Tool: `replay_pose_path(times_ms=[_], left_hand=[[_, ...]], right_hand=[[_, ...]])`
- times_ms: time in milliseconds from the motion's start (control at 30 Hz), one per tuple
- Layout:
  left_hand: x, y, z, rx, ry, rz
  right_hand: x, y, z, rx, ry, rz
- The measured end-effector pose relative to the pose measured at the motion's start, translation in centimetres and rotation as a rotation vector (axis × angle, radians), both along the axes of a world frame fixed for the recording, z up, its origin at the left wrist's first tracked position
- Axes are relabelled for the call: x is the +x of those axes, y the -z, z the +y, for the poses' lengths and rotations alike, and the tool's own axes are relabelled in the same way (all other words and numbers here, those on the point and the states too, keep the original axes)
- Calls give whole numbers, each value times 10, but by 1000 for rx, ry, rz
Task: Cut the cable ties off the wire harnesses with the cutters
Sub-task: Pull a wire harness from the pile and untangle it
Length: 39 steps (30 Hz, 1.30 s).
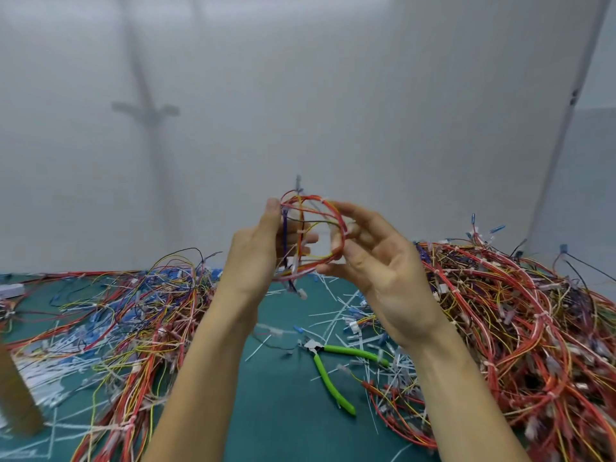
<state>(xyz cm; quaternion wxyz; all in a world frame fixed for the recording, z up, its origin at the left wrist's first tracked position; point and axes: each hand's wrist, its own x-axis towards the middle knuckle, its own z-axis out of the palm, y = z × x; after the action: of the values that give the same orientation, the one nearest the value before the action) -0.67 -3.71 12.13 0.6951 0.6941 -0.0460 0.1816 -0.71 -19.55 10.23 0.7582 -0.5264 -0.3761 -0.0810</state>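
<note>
Above bench (pixel 283 411) centre | left hand (pixel 256 255) and right hand (pixel 383 268) hold harness (pixel 310 197) loop, fingers (pixel 360 215) curled round its wires | cutters (pixel 353 352) lie nearer on bench, untouched

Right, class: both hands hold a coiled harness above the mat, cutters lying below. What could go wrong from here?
1. The cutters lie, handles spread, among cut tie scraps; a blind reach down might nick a finger.
2. The harness, gripped by the left hand and right hand, trails loose ends that may snag the wire pile beside it.
3. Its white ties hug thin wires, so a snip could cut insulation.
</note>
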Motion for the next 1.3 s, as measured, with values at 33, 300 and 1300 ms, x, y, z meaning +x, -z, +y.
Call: replay_pose_path(times_ms=[33, 300, 1300], left_hand=[[1, -1, -1, -54, 52, 29], [6, 5, 11, -229, 77, -35], [-22, 6, -17, 969, -161, -355]], right_hand=[[0, 1, -1, -47, -32, 11], [-1, 6, -9, -680, -1, 197], [-3, -3, -3, -321, 712, 117]])
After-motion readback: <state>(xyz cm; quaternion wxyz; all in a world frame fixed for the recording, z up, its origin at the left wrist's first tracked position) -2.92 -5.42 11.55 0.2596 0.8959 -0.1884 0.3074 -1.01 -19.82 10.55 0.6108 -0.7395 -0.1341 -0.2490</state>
